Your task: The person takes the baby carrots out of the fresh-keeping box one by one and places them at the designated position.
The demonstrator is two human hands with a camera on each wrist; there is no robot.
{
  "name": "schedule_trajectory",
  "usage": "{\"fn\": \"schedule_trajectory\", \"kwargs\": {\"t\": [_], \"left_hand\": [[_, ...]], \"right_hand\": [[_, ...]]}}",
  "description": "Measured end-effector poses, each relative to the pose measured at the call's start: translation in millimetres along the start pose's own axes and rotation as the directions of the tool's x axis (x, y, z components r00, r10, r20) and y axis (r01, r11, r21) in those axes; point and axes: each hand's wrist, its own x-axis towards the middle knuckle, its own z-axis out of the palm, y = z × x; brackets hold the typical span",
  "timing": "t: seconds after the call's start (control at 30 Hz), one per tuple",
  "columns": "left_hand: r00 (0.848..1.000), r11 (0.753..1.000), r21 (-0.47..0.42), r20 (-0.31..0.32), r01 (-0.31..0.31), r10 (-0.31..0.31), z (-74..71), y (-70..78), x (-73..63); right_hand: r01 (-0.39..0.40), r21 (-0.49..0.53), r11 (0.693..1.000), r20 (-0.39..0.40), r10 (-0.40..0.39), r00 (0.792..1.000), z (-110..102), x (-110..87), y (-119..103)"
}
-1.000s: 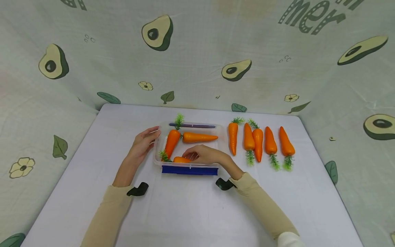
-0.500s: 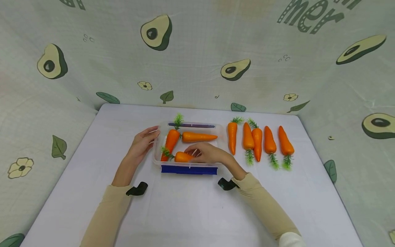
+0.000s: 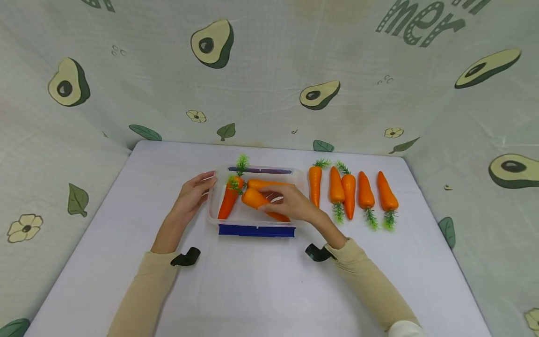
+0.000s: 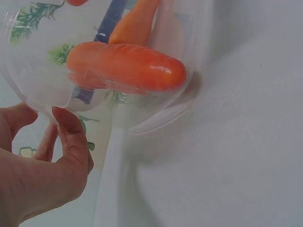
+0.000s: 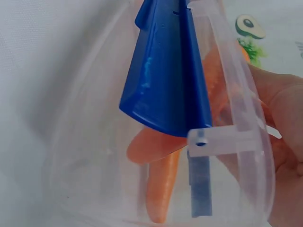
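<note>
My left hand pinches the left rim of a clear plastic container with blue latches. In the left wrist view, thumb and fingers meet at the rim. My right hand reaches over the container and grips an orange carrot with a green leafy top, slanted, its tip toward the front right. Inside, one carrot lies along the left side and another lies crosswise at the back, partly hidden by my right hand.
Right of the container, several carrots lie in a row on the white table, leafy tops pointing different ways. Behind and beside the table hangs a cloth printed with avocados.
My right hand has lifted the carrot from the container's front side and moved it back and slightly right, its top rising over the other carrots. The left hand stays on the rim.
</note>
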Motion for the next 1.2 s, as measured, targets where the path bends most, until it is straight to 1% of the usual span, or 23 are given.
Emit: {"fn": "schedule_trajectory", "kwargs": {"t": [0.13, 0.23, 0.43, 0.6, 0.73, 0.8, 0.97, 1.2], "left_hand": [[1.0, 1.0, -0.006, 0.001, -0.007, 0.007, -0.7, -0.4, 0.4], [1.0, 1.0, -0.003, -0.003, -0.006, 0.006, -0.8, -0.9, 1.2], [1.0, 1.0, -0.003, -0.003, -0.002, 0.002, -0.4, -3.1, 4.1], [1.0, 1.0, 0.009, -0.007, 0.007, -0.007, -0.9, -1.6, 2.9], [1.0, 1.0, 0.016, -0.009, 0.008, -0.008, -1.0, -0.3, 1.0], [1.0, 1.0, 0.014, -0.008, 0.006, -0.006, -0.7, -0.3, 1.2], [1.0, 1.0, 0.021, -0.015, 0.01, -0.01, -0.2, -0.3, 1.7], [1.0, 1.0, 0.025, -0.008, 0.015, -0.014, -1.6, 0.4, 1.9]], "right_hand": [[0.03, 0.03, 0.999, -0.102, -0.027, 0.994, -6, -3.0, -6], [0.03, 0.061, 0.998, -0.164, -0.02, 0.986, -11, -5.8, -11], [0.004, 0.128, 0.992, -0.243, 0.027, 0.97, -24, -14.6, -24], [-0.003, 0.131, 0.991, -0.322, 0.045, 0.946, -35, -24.7, -34], [-0.029, 0.149, 0.988, -0.356, 0.081, 0.931, -44, -36.5, -36], [-0.047, 0.146, 0.988, -0.378, 0.1, 0.92, -48, -43.7, -35], [-0.096, 0.109, 0.989, -0.445, 0.135, 0.885, -57, -62.2, -32], [-0.168, 0.083, 0.982, -0.503, 0.187, 0.844, -62, -85.8, -21]]}}
